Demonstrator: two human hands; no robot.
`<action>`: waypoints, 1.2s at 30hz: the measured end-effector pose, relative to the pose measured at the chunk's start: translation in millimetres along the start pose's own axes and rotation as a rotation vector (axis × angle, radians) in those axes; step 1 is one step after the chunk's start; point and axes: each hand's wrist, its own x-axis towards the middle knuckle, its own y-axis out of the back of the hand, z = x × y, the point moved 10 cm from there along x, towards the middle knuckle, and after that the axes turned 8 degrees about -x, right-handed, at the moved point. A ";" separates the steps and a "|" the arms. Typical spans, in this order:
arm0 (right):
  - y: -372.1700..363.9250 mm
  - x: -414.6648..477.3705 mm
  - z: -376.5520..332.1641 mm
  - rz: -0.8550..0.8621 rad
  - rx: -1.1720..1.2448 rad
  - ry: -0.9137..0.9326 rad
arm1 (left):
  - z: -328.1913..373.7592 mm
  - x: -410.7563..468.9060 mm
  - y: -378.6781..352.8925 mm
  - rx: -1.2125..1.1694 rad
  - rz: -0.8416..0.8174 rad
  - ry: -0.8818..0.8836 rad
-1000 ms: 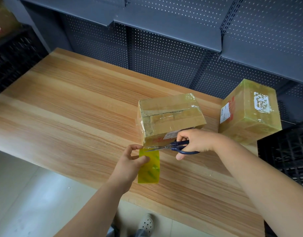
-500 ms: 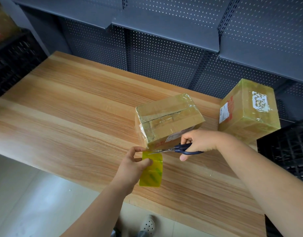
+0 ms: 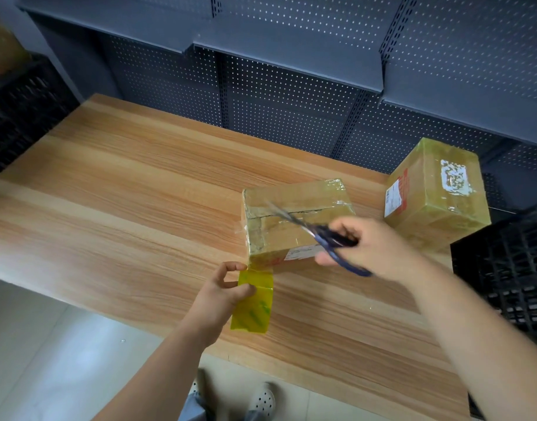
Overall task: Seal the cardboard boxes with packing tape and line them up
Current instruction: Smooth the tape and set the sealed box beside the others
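Note:
A tape-wrapped cardboard box (image 3: 294, 208) lies on the wooden table (image 3: 124, 192). My left hand (image 3: 221, 294) holds a yellow roll of packing tape (image 3: 255, 302) just in front of the box's near left corner, and the tape's end reaches the box's base. My right hand (image 3: 367, 247) grips blue-handled scissors (image 3: 319, 232) above the box, blades blurred and pointing up-left over its top. A second, taller taped box (image 3: 434, 196) with labels stands at the right rear.
A black plastic crate (image 3: 510, 268) stands at the table's right edge, another black crate (image 3: 21, 107) to the left. Grey perforated shelving (image 3: 291, 86) rises behind the table. My shoes (image 3: 261, 402) show on the floor below the near edge.
My right hand lifted the scissors from the tape at the box's base up over the box top. My left hand still holds the tape roll in the same place.

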 end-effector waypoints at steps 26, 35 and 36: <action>-9.7 100.8 -29.2 0.856 -0.320 -0.461 | 51.7 37.7 30.5 0.019 -0.020 -0.050; -8.5 97.7 -23.9 0.812 -0.264 -0.490 | 49.3 41.3 33.3 0.068 -0.031 -0.032; -9.3 96.0 -24.1 0.822 -0.275 -0.497 | 48.0 41.7 33.4 0.067 -0.027 -0.027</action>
